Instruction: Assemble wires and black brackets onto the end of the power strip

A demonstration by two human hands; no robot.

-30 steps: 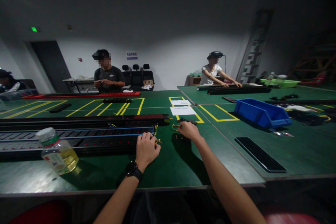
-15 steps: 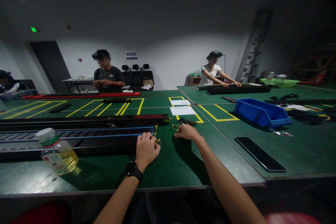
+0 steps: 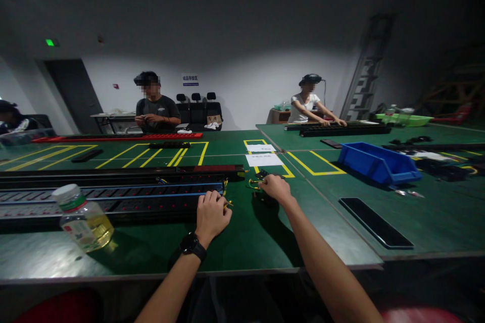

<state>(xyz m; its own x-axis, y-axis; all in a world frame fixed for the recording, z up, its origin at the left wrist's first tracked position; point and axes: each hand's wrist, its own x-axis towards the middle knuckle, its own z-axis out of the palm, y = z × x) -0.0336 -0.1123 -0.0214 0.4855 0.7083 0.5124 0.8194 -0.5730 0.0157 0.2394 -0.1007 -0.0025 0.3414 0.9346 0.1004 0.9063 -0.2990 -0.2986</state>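
Note:
My left hand [image 3: 213, 212], with a black watch at the wrist, is closed over the right end of a long black rail [image 3: 151, 205] that has red dots and blue edge strips. Short yellow wires [image 3: 228, 204] stick out beside its fingers. To the right, my right hand [image 3: 276, 187] hovers low over the table with thumb and fingers pinched together. What it pinches is too small to make out. Thin yellow-green wires [image 3: 253, 182] and a small black part [image 3: 264, 174] lie at its fingertips. Another dark piece is partly hidden in shadow below that hand.
A bottle of yellow liquid [image 3: 82, 219] stands before the rail. On the right are a phone [image 3: 375, 222] and a blue bin [image 3: 379, 164]. White paper sheets [image 3: 264, 160] lie on the green table [image 3: 242, 247]. Two people work across it; another sits far left.
My right hand has shifted slightly right and away from me, showing more of the dark piece below it. My left hand has stayed at the rail's end.

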